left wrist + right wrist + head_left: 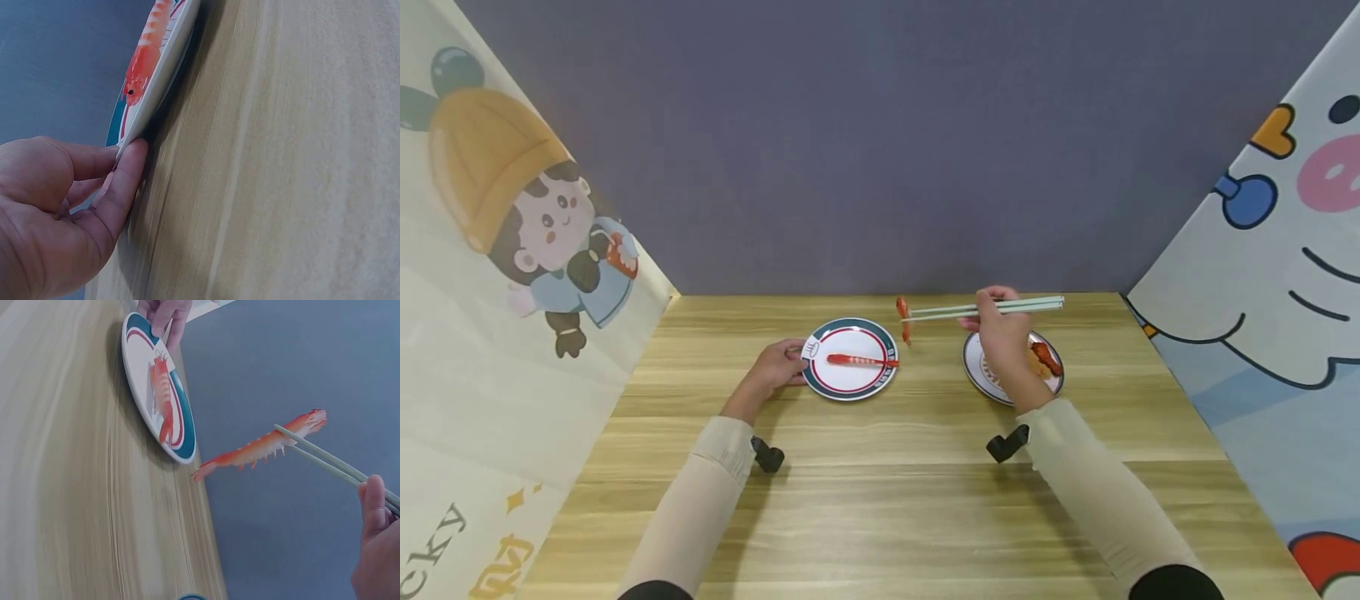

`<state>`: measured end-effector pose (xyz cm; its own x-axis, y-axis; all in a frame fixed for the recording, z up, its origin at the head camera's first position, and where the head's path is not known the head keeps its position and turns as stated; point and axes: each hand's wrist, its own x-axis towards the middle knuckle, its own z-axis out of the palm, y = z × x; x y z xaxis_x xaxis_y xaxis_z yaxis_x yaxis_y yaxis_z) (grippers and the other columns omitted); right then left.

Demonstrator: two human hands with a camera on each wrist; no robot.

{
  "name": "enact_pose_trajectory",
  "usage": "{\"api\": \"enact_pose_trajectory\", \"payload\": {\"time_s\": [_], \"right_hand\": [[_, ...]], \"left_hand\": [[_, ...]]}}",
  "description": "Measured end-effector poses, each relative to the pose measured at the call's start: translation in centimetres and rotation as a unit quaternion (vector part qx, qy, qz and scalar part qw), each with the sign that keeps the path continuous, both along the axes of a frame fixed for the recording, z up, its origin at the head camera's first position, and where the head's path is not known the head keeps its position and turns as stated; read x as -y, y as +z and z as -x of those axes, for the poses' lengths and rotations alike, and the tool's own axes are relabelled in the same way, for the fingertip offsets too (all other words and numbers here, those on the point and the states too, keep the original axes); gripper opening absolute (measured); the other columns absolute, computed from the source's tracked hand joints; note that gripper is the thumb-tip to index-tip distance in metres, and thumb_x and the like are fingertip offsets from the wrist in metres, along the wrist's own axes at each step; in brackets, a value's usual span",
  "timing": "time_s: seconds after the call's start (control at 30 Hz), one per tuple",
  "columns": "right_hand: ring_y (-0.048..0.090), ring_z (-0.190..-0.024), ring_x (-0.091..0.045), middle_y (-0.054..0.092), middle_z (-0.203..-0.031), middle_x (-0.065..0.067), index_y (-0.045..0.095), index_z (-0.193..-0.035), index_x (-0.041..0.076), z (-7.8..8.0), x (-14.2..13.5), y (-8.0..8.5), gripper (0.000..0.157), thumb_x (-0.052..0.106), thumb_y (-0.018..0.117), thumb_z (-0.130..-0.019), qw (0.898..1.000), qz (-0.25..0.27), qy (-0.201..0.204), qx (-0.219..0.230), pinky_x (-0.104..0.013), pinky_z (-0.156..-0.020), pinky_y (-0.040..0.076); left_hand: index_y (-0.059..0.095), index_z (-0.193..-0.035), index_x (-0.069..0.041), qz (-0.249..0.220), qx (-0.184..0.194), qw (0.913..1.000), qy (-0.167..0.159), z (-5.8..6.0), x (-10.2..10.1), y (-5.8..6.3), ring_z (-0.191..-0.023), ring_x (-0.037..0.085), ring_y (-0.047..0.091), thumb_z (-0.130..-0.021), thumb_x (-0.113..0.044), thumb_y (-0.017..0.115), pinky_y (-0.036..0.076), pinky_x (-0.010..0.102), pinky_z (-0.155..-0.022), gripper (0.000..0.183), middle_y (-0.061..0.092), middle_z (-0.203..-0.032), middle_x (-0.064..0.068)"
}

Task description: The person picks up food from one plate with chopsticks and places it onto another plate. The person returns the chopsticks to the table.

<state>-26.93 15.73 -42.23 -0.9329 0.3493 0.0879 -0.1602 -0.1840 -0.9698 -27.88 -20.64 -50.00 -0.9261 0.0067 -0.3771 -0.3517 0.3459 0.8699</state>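
Observation:
My left hand (777, 367) pinches the left edge of a white plate (850, 388) with a green rim and red ring, thumb on top and fingers beneath, as the left wrist view shows. One red-and-white shrimp (857, 360) lies across the plate. My right hand (1004, 337) grips a pair of pale green chopsticks (943, 313), pointing left. Between their tips a second shrimp (259, 449) is pinched near its head, held in the air to the right of the green-rimmed plate.
Below my right hand stands a second white plate (976, 372) with a dark rim, partly hidden by the hand. Brown and reddish food pieces (1046, 358) lie on it. A grey-blue wall (880, 167) rises behind the wooden table (895, 517); printed cartoon panels flank both sides.

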Motion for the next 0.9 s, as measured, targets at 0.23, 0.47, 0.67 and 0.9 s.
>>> {"api": "enact_pose_trajectory", "payload": {"time_s": [0.23, 0.47, 0.67, 0.9], "right_hand": [[0.066, -0.048, -0.011, 0.057, -0.077, -0.009, 0.061, -0.091, 0.003, 1.0, 2.4, -0.5, 0.006, 0.004, 0.062, -0.097, 1.000, 0.004, 0.009, -0.022, -0.026, -0.052, 0.064], [0.067, -0.050, -0.010, 0.060, -0.081, -0.020, 0.062, -0.103, -0.006, 1.7, 4.7, -1.3, 0.017, 0.009, 0.063, -0.097, 0.998, -0.051, 0.035, -0.019, -0.027, -0.052, 0.065], [0.066, -0.050, -0.008, 0.061, -0.093, -0.034, 0.062, -0.101, -0.006, 2.5, 6.9, -2.1, 0.016, 0.010, 0.062, -0.097, 0.996, -0.068, 0.045, -0.024, -0.027, -0.051, 0.064], [0.069, -0.053, -0.016, 0.064, -0.091, -0.031, 0.064, -0.101, -0.004, 1.9, 8.1, -3.0, 0.014, 0.010, 0.062, -0.098, 0.995, -0.076, 0.062, -0.014, -0.038, -0.055, 0.067]], "left_hand": [[0.047, -0.150, -0.005, -0.004, 0.000, 1.0000, -0.002, -0.1, -0.2, 0.1, -0.081, 0.017, 0.066, -0.098, 0.004, 0.057, 0.067, 0.026, -0.074, 0.053, 0.054, -0.126, 0.024], [0.048, -0.150, -0.006, 0.000, -0.002, 1.0000, -0.003, 0.2, 0.1, 0.3, -0.079, 0.015, 0.066, -0.098, 0.003, 0.058, 0.067, 0.025, -0.072, 0.053, 0.055, -0.125, 0.022], [0.048, -0.149, -0.006, -0.001, -0.008, 0.9999, -0.010, 0.5, 0.3, 0.3, -0.081, 0.016, 0.067, -0.098, 0.003, 0.059, 0.067, 0.026, -0.074, 0.053, 0.056, -0.126, 0.023], [0.048, -0.149, -0.005, -0.005, -0.003, 0.9999, -0.009, 0.1, 0.1, -0.1, -0.081, 0.017, 0.066, -0.098, 0.004, 0.058, 0.067, 0.027, -0.073, 0.053, 0.056, -0.124, 0.023]]}}
